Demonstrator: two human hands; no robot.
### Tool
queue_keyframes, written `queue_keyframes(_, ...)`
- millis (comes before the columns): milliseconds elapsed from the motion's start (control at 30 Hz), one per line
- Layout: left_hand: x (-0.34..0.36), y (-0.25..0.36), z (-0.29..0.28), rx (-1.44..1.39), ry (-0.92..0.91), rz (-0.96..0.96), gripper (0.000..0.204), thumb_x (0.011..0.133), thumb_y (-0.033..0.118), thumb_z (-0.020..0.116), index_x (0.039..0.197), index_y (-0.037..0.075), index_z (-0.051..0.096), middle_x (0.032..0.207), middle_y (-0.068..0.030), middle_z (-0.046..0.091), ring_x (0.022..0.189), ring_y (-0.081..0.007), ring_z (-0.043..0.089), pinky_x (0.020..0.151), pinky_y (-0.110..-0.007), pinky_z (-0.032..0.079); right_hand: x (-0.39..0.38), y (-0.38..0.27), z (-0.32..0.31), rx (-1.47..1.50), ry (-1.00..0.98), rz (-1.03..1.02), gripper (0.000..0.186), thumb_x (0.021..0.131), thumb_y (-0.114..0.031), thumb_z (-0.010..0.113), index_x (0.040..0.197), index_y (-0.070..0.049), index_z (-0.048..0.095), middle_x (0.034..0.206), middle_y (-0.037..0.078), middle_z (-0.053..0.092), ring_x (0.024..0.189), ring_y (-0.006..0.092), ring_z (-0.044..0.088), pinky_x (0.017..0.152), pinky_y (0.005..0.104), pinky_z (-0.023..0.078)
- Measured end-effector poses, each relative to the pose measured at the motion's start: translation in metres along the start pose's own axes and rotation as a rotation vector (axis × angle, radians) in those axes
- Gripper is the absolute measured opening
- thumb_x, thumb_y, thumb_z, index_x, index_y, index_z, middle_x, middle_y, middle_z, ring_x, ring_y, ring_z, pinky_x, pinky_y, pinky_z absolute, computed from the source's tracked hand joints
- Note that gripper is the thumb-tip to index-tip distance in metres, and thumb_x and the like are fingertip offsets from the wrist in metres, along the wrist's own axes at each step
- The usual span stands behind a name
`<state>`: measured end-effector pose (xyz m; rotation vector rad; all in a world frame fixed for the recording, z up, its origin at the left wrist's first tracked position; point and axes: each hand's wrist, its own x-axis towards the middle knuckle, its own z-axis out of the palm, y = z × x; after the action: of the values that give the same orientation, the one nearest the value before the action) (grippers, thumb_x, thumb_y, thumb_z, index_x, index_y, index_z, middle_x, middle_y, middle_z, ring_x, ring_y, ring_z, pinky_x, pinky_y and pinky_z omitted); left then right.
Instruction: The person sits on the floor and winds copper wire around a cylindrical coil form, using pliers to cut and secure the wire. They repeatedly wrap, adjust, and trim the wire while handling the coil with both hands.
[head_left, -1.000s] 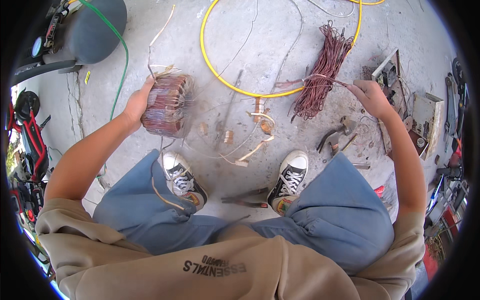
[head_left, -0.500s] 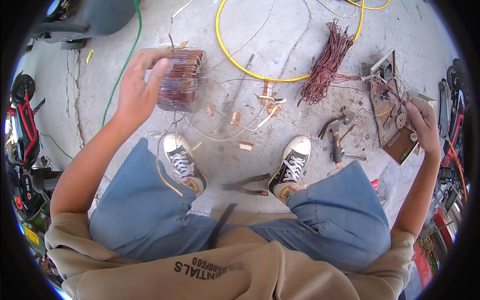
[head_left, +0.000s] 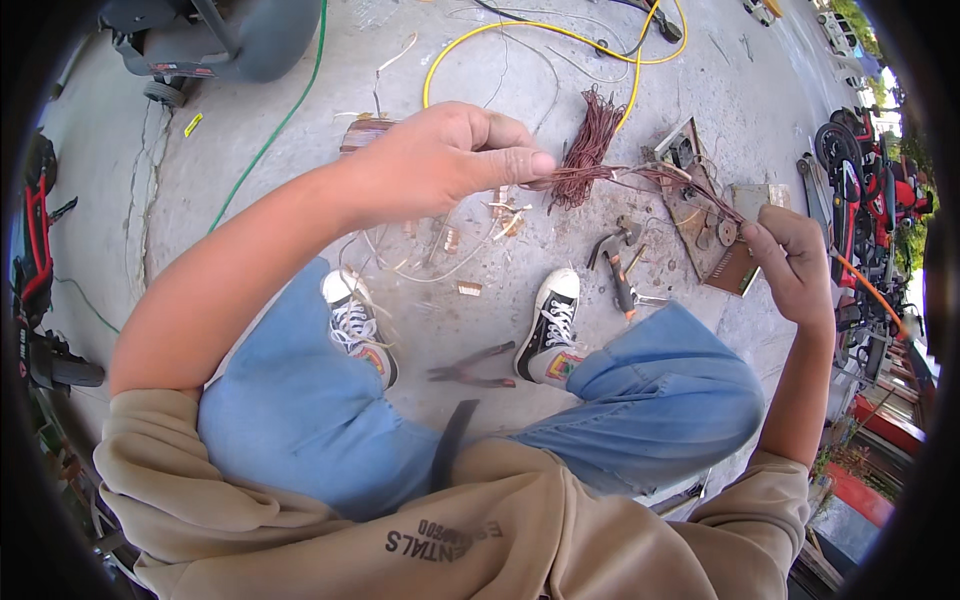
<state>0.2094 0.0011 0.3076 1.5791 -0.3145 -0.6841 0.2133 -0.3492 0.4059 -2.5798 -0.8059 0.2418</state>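
Note:
My left hand (head_left: 450, 160) reaches across and pinches reddish-brown wire strands between thumb and fingers. My right hand (head_left: 795, 262) is closed on the other end of these copper wires (head_left: 708, 186), which stretch between both hands. Just beyond the strands lies a long folded bundle of the same brown wire (head_left: 592, 135) on the concrete. Partly hidden behind my left hand, a wound coil block (head_left: 366, 134) shows only its upper left part. A metal panel with attached parts (head_left: 690, 215) lies beneath the stretched strands.
A hammer (head_left: 622, 265) and pliers (head_left: 475, 368) lie on the floor near my shoes. A yellow hose (head_left: 520, 32) curves across the far side, and a green hose (head_left: 268, 150) runs at left. A dark tank on wheels (head_left: 262, 45) stands far left; red-and-black machines line the right.
My left hand has left the coil block and moved right, taking hold of the brown wire strands. My right hand keeps its grip. The view has shifted.

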Motion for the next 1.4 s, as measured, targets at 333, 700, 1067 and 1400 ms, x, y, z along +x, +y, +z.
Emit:
queue_keyframes(333, -0.078, 0.015, -0.059, 0.296, 0.435, 0.104, 0.024, 0.092, 0.022, 0.066, 0.098, -0.001, 0.066, 0.081, 0.0016, 0.059, 0.082, -0.0076, 0.053, 0.073, -0.024, 0.044, 0.036, -0.039, 0.126, 0.444, -0.077, 0.16, 0.035, 0.098, -0.018, 0.055, 0.07, 0.002, 0.053, 0.058, 0.004, 0.047, 0.057, 0.0101, 0.043, 0.055, 0.03, 0.037)
queue_keyframes(700, -0.123, 0.024, -0.101, 1.356, 0.407, 0.431, 0.015, 0.093, 0.019, 0.057, 0.088, 0.005, 0.058, 0.082, -0.0077, 0.056, 0.081, -0.022, 0.055, 0.072, -0.036, 0.044, 0.185, -0.167, 0.157, 0.47, -0.073, -0.328, 0.055, 0.074, -0.027, 0.082, 0.118, 0.002, 0.063, 0.078, 0.007, 0.058, 0.071, 0.0139, 0.053, 0.063, 0.0285, 0.045)
queue_keyframes(1067, -0.141, 0.04, -0.124, 1.221, 0.257, 0.453, 0.008, 0.082, 0.012, 0.064, 0.088, 0.006, 0.065, 0.091, -0.0093, 0.055, 0.086, -0.0278, 0.052, 0.078, -0.037, 0.043, 0.244, -0.177, 0.178, 1.183, -0.658, -0.205, 0.034, 0.078, -0.012, 0.08, 0.106, -0.002, 0.063, 0.072, -0.002, 0.056, 0.051, 0.0042, 0.044, 0.045, 0.0208, 0.033)
queue_keyframes(1400, -0.108, -0.04, -0.113, -0.198, 0.662, 0.291, 0.034, 0.102, 0.037, 0.046, 0.1, 0.006, 0.059, 0.088, -0.0033, 0.059, 0.082, -0.0165, 0.055, 0.073, -0.034, 0.044, 0.239, -0.195, 0.199, 1.225, -0.236, -0.106, 0.015, 0.086, -0.012, 0.072, 0.09, 0.001, 0.066, 0.065, 0.003, 0.059, 0.051, 0.0071, 0.052, 0.046, 0.0209, 0.042)
